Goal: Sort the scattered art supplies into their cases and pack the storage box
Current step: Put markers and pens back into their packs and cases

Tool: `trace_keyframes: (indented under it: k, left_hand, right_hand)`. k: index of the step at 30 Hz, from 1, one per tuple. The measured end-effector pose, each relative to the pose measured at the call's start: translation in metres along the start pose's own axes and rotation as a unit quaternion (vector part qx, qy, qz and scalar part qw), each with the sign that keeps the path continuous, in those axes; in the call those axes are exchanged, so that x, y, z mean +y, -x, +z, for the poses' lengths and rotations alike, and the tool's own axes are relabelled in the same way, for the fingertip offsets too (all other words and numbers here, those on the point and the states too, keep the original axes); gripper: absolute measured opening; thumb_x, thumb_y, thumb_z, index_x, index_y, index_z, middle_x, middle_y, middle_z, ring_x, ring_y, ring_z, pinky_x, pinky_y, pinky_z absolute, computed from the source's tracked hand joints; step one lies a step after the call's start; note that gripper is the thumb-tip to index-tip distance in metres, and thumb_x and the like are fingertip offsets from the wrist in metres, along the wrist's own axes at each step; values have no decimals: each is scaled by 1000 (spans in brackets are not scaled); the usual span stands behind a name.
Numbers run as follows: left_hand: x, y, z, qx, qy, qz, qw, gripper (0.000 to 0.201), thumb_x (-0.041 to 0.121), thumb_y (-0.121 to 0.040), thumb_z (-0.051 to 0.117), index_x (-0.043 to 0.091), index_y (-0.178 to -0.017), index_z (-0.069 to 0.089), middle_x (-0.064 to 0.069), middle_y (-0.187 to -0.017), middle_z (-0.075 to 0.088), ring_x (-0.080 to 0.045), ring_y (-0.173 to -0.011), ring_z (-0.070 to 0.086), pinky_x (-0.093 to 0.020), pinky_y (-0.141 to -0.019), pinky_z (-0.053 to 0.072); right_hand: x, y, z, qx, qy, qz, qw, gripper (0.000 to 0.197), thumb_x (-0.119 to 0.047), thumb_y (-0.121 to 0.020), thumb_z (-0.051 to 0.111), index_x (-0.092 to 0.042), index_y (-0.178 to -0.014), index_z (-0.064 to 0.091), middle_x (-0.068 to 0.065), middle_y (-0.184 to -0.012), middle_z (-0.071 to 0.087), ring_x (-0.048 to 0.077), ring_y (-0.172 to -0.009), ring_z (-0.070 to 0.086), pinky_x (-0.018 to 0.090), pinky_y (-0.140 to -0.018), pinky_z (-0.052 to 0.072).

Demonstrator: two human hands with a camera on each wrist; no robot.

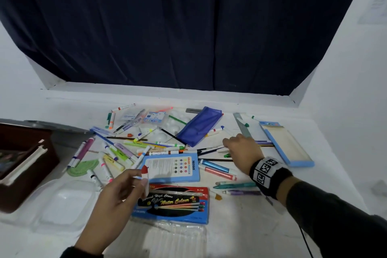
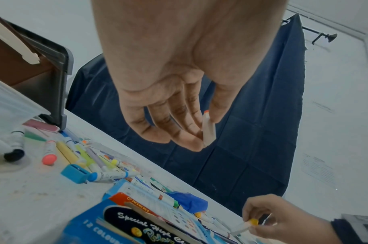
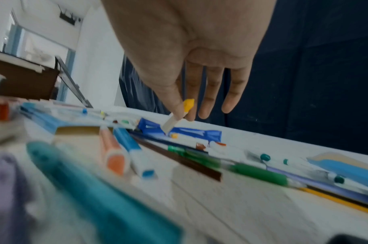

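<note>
Small white paint tube w/ red cap (image 1: 145, 176), pinched upright between thumb and fingers of left hand (image 1: 117, 190) above red-and-blue cardboard watercolour box (image 1: 173, 203) on white table (image 1: 240, 226). Right hand (image 1: 243, 148), other fingers extended, pinches white tube w/ yellow cap (image 3: 179, 113); only wrist views show it, just beside blue fabric pencil pouch (image 1: 200, 125). Brown storage box (image 1: 25, 165) at far left.

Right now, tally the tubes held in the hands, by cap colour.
Red-capped white tube: 1, pinched in the left hand fingers.
Yellow-capped white tube: 1, pinched in the right hand fingers.
Total: 2
</note>
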State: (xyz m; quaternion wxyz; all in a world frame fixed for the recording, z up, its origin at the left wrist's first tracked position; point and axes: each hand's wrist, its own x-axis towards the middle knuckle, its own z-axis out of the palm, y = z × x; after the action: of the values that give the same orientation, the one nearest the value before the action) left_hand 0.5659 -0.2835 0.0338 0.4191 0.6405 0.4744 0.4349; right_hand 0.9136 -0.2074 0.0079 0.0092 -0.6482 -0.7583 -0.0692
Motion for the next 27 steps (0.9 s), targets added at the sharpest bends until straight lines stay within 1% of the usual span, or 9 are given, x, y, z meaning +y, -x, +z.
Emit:
trace_keyframes:
  k: [4, 7, 9, 12, 16, 19, 22, 24, 27]
  left_hand:
    - [-2, 12, -7, 21, -15, 1, 1000, 3, 39, -93, 67, 37, -94, 66, -11, -74, 70, -19, -71, 66, -30, -71, 53]
    - [-11, 19, -11, 42, -36, -22, 998, 16, 18, -91, 64, 33, -92, 69, -9, -73, 72, -17, -70, 68, -30, -72, 54]
    - [-16, 26, -13, 47, -53, -43, 997, 18, 10, -91, 65, 27, -92, 71, -6, -73, 73, -13, -68, 68, -23, -69, 54]
    - [-25, 37, -20, 37, -68, -72, 994, 13, 8, -90, 68, 18, -97, 70, -6, -71, 72, -14, -66, 67, -21, -67, 54]
    - [-49, 43, -38, -5, -113, -107, 988, 6, 12, -91, 70, 18, -94, 70, -7, -69, 71, -24, -69, 68, -35, -73, 56]
    - [-59, 42, -48, -44, -165, -100, 980, 5, 18, -90, 71, 19, -86, 70, -2, -67, 70, -20, -66, 68, -37, -72, 56]
    - [-59, 40, -51, -90, -201, -92, 971, 14, 22, -87, 75, 21, -76, 66, 3, -64, 70, -12, -60, 65, -34, -68, 55]
    - [-59, 38, -51, -114, -204, -103, 967, 16, 22, -83, 78, 19, -74, 65, 0, -64, 70, -10, -56, 63, -33, -64, 54]
    - [-61, 32, -49, -128, -185, -114, 968, 22, 23, -81, 80, 13, -75, 62, -6, -64, 70, -11, -51, 66, -30, -53, 53]
  right_hand:
    - [-10, 13, -15, 89, -99, -10, 991, 17, -13, -87, 56, -18, -102, 64, 1, -95, 63, 24, -92, 57, 37, -76, 48]
    - [-31, 34, -26, 139, -277, 10, 951, 8, -19, -89, 63, -20, -96, 65, -5, -90, 59, 13, -81, 56, 29, -71, 47]
    - [-51, 48, -29, 150, -363, 20, 919, 6, -16, -87, 66, -22, -89, 65, -6, -86, 60, 8, -79, 57, 24, -70, 47]
    - [-83, 65, -28, 111, -451, 51, 884, 12, -9, -85, 68, -21, -86, 66, -11, -88, 61, 3, -87, 59, 16, -74, 48]
    - [-125, 82, -24, 49, -488, 5, 872, 13, -13, -85, 70, -25, -89, 68, -12, -92, 65, 7, -91, 63, 27, -82, 55]
    - [-154, 88, -24, -8, -501, -13, 866, 11, -21, -84, 66, -32, -83, 66, -10, -92, 65, 9, -87, 63, 28, -78, 53]
    - [-182, 88, -21, -48, -514, -16, 856, 11, -19, -85, 65, -28, -91, 67, -10, -95, 66, 9, -86, 64, 28, -78, 55]
    - [-198, 86, -20, -85, -529, -3, 844, 14, -15, -88, 64, -27, -96, 66, -6, -94, 67, 13, -83, 67, 33, -78, 57]
    - [-216, 81, -19, -127, -545, 16, 829, 17, -12, -88, 62, -25, -98, 60, 8, -88, 64, 27, -77, 65, 42, -74, 55]
